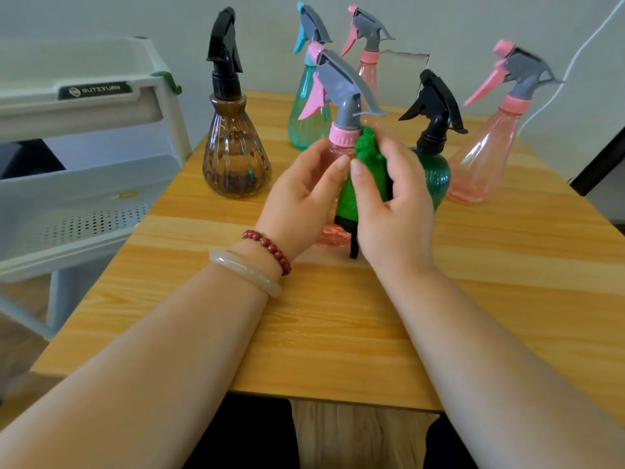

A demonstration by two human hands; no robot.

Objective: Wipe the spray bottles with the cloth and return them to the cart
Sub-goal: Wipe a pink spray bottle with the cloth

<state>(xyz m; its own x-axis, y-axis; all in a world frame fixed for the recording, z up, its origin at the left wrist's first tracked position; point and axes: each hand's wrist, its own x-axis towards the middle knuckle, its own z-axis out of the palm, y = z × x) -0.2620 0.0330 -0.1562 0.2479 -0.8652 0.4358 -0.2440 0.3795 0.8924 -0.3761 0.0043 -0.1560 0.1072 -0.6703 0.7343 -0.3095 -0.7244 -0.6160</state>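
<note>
1. Fingers [333, 174] of my left hand [301, 194] curl round the shoulder of the pink bottle [343, 134] and hold it upright. Its base seems to sit on the table [338, 316], near the middle.
2. My right hand [392, 204] grips the green cloth [367, 157], bunched and pressed against the bottle's side just below the collar. A dark edge of the cloth hangs down toward the tabletop.
3. The bottle looks light and slick. If I rub hard while my left grip is loose, I judge it could twist in my fingers or tip over.
4. Just behind my right hand stands the dark green bottle [436, 177]. A wide wiping stroke could knock it with my knuckles, and it might fall against the second pink bottle [480, 164] to its right.
5. To the left stands the brown bottle [233, 154]. Farther back are the teal bottle [306, 120] and a third pink bottle [368, 66], close together near the wall.
6. All six bottles are on the table, so none is back in the cart [84, 184], which stands beside the table's left edge.
7. Carrying this bottle over means passing the brown one. The long trigger could catch its black sprayer if I swing low.
</note>
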